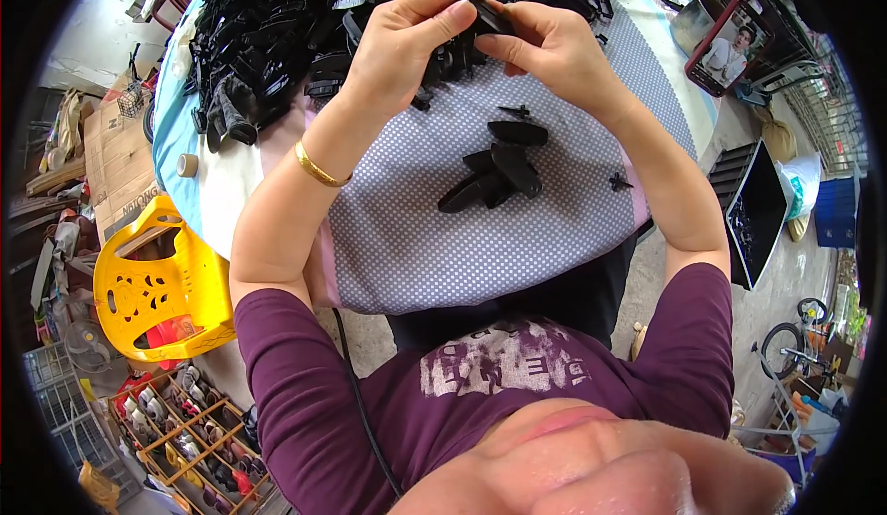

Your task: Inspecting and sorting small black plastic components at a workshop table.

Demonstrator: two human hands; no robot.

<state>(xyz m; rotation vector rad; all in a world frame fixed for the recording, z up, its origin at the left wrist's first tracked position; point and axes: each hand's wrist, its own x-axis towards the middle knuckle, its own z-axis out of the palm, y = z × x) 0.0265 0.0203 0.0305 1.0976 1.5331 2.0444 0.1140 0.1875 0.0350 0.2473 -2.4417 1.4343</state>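
1. Black, the held piece (pixel 492 18) lies between both hands, its long axis slanting from the left hand (pixel 402 42), on the far side, bodyward to the right hand (pixel 565 51).
2. Each hand is clamped on it by the fingertips; neither looks clearly nearer.
3. One lone oval piece (pixel 517 133) lies bodyward of the right hand, slightly left.
4. Farther bodyward, a cluster (pixel 516 169): at least three, overlapping.
5. Two small clips (pixel 620 181), both bodyward of the right hand.
6. One heap (pixel 268 48), uncountable, left of and beyond the left hand, on the bench (pixel 407 256).
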